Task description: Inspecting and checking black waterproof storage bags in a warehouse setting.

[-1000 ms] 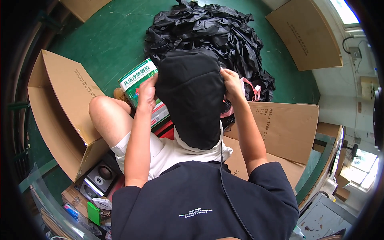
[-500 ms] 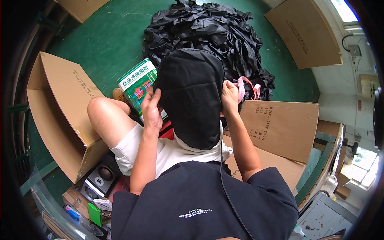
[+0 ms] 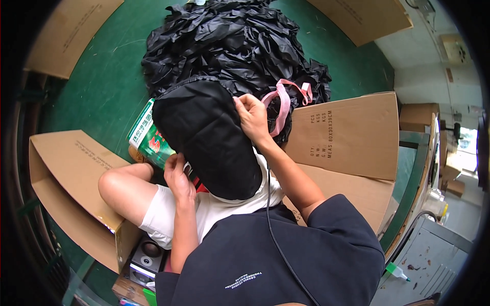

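Observation:
A long oval black fabric cover (image 3: 209,143) lies over my lap, its top tilted to the left; a pale form shows along its lower edge. My right hand (image 3: 251,120) pinches the cover's upper right edge between thumb and fingers. At the lower left side of the cover, my left hand (image 3: 179,178) has its fingers curled against the edge. Just beyond, a big heap of crumpled black fabric pieces (image 3: 224,46) rests on the green floor. A pink strap (image 3: 280,104) lies by that heap, right of my right hand.
A green and white tin (image 3: 150,137) stands left of the cover, partly hidden. Open cardboard boxes flank me, one on the left (image 3: 76,158) and one on the right (image 3: 352,137). A small speaker-like device (image 3: 147,260) sits at lower left. A dark cord (image 3: 273,219) runs down my shirt.
The view has shifted. The black cover has tilted, its top toward the left. My right hand has moved up its right edge, while my left hand has slid lower along the left side.

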Available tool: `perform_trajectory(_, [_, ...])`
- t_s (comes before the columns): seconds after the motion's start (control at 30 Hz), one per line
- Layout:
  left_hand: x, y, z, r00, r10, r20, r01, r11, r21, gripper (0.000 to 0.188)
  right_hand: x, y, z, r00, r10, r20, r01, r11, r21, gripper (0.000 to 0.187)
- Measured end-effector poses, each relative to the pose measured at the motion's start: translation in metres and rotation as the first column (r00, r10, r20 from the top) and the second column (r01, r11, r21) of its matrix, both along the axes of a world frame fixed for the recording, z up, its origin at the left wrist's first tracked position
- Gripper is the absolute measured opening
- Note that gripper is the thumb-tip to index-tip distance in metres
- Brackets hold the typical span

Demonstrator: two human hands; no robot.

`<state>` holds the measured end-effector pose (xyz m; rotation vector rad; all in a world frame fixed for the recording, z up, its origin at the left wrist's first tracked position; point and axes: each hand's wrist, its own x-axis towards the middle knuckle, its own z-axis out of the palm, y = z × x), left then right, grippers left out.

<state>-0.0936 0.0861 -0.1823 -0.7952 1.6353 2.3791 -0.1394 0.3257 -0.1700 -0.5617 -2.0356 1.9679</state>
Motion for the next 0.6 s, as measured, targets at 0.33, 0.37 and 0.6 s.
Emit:
perform_trajectory(0.33, [-0.010, 0.095, 0.090, 0.558, -0.829, -0.025, -0.044, 0.001, -0.999, 0.060, -0.032, 0.082, -0.095, 0.972, -0.192, 0.132, 0.215, 0.958, -0.188, 0.032])
perform_trajectory(0.37, [-0.010, 0.095, 0.090, 0.565, -0.824, 0.021, -0.032, -0.048, -0.998, 0.056, -0.040, 0.099, -0.118, 0.968, -0.211, 0.133, 0.228, 0.965, -0.130, 0.032])
perform_trajectory(0.6, [-0.014, 0.098, 0.085, 0.544, -0.838, 0.032, -0.009, -0.044, -0.999, 0.054, -0.109, 0.221, -0.215, 0.870, -0.457, 0.182, 0.337, 0.823, 0.458, 0.029])
